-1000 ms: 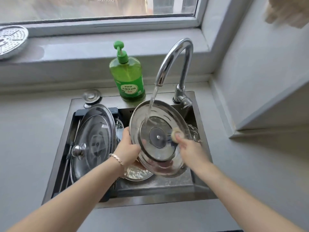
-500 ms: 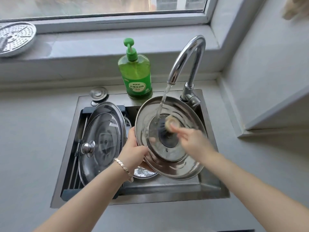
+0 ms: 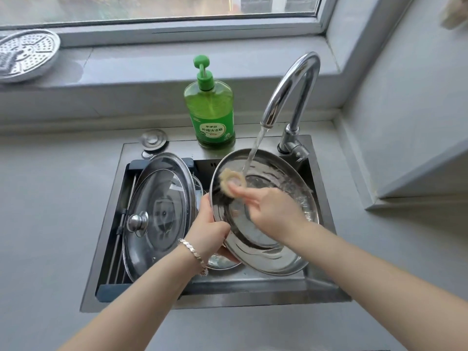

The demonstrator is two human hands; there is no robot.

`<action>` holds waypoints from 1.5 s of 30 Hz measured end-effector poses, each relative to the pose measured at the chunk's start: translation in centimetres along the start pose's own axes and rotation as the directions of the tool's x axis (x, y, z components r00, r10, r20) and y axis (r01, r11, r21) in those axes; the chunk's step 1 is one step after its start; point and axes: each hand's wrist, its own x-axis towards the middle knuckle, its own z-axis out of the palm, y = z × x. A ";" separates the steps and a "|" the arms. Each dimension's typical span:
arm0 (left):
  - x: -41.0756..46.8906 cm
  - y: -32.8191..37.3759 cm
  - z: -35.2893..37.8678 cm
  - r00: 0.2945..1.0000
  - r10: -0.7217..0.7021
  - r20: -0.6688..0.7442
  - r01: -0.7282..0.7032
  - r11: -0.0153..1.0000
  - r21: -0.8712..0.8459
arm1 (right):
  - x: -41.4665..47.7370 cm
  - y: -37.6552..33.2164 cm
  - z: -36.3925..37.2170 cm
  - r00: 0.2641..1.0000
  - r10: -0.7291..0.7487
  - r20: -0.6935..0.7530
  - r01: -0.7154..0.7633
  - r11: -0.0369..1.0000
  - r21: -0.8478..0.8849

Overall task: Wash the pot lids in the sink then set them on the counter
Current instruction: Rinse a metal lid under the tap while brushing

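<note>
Scrubber [image 3: 231, 182] shifted up-L; lid [image 3: 276, 259] wet, shiny, tilted.

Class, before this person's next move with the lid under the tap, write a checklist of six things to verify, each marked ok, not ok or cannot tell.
1. Left hand grips the round stainless steel pot lid by its rim: ok.
2. Right hand holds the beige round scrubber against the lid: ok.
3. Water stream from the curved chrome tap lands on the lid: ok.
4. Lid held above the steel sink: ok.
5. Lid scrubbed clean all over: cannot tell.
6. Every lid on the grey counter: not ok; the glass lid with a steel knob lies in the sink.
</note>
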 end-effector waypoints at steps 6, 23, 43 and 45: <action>-0.8 0.3 -0.4 0.997 -0.067 0.045 0.071 0.993 -0.096 | 3.1 2.4 0.2 0.987 0.140 -0.085 -0.142 0.990 -0.017; -0.6 1.1 0.2 1.000 -0.016 -0.015 0.013 0.982 -0.190 | 1.1 -1.0 1.2 0.993 0.034 -0.109 -0.008 0.974 0.227; -1.0 0.6 1.0 0.993 -0.121 0.005 0.121 0.990 -0.076 | -2.3 11.9 -1.9 0.921 0.382 0.076 -0.362 0.912 -0.194; -0.5 0.6 1.4 0.978 -0.206 0.009 0.206 0.972 -0.111 | -2.3 11.4 -1.6 0.900 0.434 0.025 -0.423 0.888 -0.181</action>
